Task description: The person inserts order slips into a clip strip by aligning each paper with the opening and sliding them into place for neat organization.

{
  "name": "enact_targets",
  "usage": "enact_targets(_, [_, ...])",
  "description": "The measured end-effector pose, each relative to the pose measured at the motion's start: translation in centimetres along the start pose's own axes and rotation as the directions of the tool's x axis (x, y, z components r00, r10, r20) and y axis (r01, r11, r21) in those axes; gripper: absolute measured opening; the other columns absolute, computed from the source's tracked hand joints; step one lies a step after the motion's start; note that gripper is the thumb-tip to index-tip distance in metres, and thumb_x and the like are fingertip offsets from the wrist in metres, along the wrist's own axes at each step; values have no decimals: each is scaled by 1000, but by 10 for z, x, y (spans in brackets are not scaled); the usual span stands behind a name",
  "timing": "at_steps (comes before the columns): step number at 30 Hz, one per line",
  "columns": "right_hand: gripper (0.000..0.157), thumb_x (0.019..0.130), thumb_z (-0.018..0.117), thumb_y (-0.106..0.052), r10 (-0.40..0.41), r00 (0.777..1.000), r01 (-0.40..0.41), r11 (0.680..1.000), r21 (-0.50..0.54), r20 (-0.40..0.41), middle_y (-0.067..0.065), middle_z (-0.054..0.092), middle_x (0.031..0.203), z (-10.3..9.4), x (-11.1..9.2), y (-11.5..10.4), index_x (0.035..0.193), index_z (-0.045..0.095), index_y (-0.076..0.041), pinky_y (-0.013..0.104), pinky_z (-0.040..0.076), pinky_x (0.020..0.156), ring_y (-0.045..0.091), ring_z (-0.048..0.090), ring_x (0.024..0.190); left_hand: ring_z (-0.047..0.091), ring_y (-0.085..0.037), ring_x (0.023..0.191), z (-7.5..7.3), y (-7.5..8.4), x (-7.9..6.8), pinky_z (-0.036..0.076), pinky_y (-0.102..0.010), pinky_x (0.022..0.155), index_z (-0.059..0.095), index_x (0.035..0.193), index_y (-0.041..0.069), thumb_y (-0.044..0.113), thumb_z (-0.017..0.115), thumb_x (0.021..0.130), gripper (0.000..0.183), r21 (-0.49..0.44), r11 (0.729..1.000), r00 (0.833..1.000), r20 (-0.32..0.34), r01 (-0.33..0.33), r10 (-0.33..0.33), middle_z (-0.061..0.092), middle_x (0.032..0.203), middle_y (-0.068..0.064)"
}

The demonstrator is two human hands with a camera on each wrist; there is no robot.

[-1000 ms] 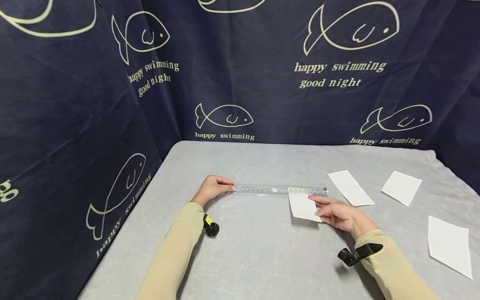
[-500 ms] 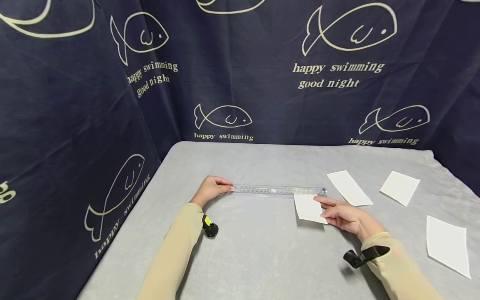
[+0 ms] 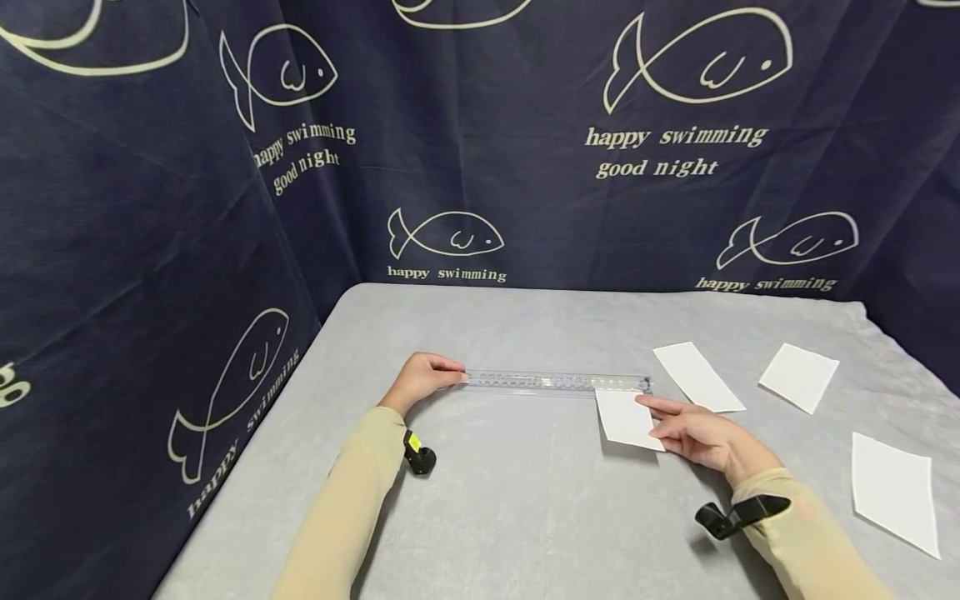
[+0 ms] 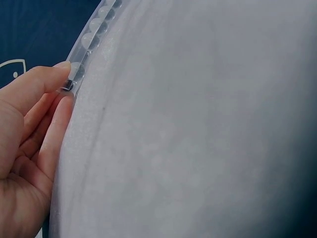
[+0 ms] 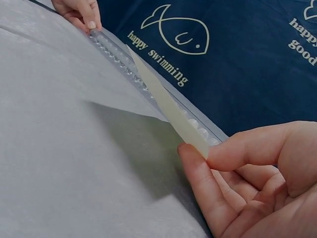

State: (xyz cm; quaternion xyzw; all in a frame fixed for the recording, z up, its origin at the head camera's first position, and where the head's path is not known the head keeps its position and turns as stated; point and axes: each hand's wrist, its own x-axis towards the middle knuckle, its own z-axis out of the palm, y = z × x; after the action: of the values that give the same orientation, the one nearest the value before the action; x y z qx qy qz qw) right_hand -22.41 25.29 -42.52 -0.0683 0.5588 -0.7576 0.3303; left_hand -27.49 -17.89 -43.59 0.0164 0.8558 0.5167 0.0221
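Clear plastic strip first: long, slim and see-through with a row of glassy round bumps, running from the fingertips of our left hand to just past those of our right hand. Left thumb and fingers are closed on its end; right thumb and finger pinch a small white paper card, tilted, by its edge. We'd call the job partway: strip held, card's far edge overlapping it in the head view, though we can't tell if it's tucked under or inside. Both things are in hand, so we reckon some lining-up is left. Three white paper sheets lie beyond and right of our right fingers, untouched.
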Motion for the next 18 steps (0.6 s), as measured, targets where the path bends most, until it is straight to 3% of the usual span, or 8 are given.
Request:
enact_targets(7, [50, 82, 49, 17, -7, 1000, 6, 1000, 15, 28, -8, 58, 109, -4, -2, 1, 108, 68, -21, 26, 49, 83, 10, 60, 96, 62, -10, 81, 1, 0, 0, 49, -25, 70, 77, 89, 12, 21, 81, 72, 20, -4, 1000, 1000, 1, -4, 4, 71, 87, 1])
enact_targets(18, [49, 83, 51, 15, 1, 1000, -1, 1000, -10, -13, -7, 50, 112, -8, -6, 0, 108, 69, -23, 26, 49, 84, 10, 60, 95, 62, -11, 80, 1, -2, 3, 50, -24, 67, 77, 89, 12, 21, 82, 71, 20, -15, 1000, 1000, 5, 9, -9, 71, 88, 0])
